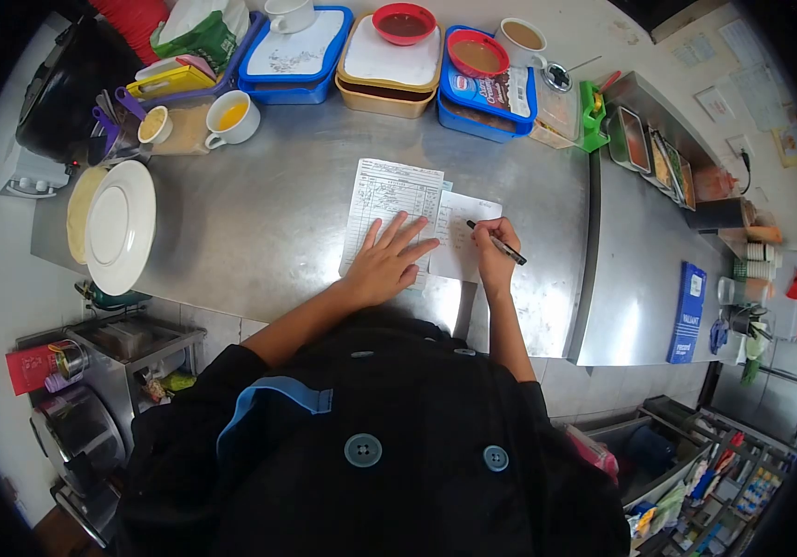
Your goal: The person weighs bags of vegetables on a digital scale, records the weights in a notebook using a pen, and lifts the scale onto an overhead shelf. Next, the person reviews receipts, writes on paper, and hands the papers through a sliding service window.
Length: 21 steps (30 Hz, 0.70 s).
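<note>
On the steel table, a ruled sheet with handwriting (394, 181) lies partly over a smaller white paper (452, 237) that also bears writing. My left hand (385, 262) rests flat across the ruled sheet, its fingers spread, holding nothing. A black pen (510, 249) is held in my right hand (497, 265), its tip at the smaller paper. The lower part of the ruled sheet is hidden under my left hand.
Lidded tubs (294, 56) with cups and red bowls (404, 23) line the table's back edge. White plates (121, 227) stand at the left. A blue record book (687, 311) lies on the right-hand counter, near metal food trays (629, 139).
</note>
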### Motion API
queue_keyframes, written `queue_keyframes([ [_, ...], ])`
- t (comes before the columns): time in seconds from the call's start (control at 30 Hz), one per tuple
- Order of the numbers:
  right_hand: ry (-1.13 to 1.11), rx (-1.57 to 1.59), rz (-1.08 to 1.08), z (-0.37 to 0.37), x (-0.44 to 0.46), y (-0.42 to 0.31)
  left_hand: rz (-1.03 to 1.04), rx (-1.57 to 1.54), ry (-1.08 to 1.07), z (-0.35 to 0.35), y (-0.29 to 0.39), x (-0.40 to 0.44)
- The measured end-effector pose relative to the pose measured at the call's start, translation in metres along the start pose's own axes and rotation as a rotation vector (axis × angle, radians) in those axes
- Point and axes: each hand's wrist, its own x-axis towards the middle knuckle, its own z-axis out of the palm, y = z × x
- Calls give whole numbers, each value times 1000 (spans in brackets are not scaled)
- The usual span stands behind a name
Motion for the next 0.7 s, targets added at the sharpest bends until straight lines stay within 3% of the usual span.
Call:
queue_keyframes([
  [0.7, -23, -110, -9, -5, -8, 7, 8, -4, 55, 0, 1, 0],
])
